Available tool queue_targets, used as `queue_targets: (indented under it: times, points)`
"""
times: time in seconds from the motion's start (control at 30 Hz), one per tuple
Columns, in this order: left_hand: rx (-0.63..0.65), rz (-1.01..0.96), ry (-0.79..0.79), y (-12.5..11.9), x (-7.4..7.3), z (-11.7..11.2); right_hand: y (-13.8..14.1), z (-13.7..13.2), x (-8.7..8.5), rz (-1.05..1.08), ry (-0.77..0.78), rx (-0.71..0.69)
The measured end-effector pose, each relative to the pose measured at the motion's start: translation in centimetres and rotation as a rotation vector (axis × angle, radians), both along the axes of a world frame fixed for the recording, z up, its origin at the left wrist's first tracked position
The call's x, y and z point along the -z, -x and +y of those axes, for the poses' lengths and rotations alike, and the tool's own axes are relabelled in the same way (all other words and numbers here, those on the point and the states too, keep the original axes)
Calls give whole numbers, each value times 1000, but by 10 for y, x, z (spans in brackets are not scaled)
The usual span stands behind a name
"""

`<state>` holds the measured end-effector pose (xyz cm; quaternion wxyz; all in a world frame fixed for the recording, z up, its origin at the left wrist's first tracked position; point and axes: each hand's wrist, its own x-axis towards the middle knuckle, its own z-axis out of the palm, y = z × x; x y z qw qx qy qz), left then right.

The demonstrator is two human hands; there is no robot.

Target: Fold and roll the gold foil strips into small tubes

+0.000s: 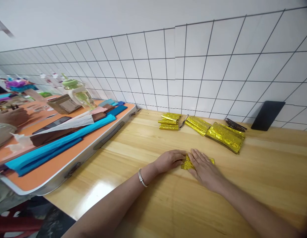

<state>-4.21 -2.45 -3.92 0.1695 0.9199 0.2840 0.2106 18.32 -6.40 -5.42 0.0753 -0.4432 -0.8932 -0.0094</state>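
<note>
Both my hands rest on a small piece of gold foil paper (186, 164) on the wooden table (267, 172). My left hand (169, 160), with a silver bangle on its wrist, has its fingers curled against the foil's left edge. My right hand (204, 168) lies flat on top of the foil, fingers stretched out and pressing it down. Most of the foil is hidden under the hands. Farther back lie a stack of folded gold pieces (169, 121) and a pile of flat gold foil sheets (217, 132).
A black clip (235, 124) and a dark phone (267, 115) leaning on the tiled wall sit at the back right. To the left, an orange table (56, 165) holds blue, brown and white crepe paper, a box and a bottle. Another person's hand (9, 117) rests there.
</note>
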Motion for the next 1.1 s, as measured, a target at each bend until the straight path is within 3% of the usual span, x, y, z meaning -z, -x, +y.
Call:
queue_targets:
  times: [0.13,0.3,0.47,0.7,0.93,1.1]
  points:
    - [-223,46,-76,-7,5,-22,-2,-2,3,-4,-16,-2]
    - [-189,219,-125,-13,1,-49,-1,0,3,-9,-14,9]
    - [-181,286,-138,-13,-4,-53,1,-1,3,9,3,16]
    - [-154,300,-185,-7,-2,-43,-10,8,-13,84,157,-31]
    - [-134,256,-214,-3,-13,-3,-20,26,-39,210,174,-106]
    - [-133,175,-163,-3,-10,16,-21,36,-37,279,160,-5]
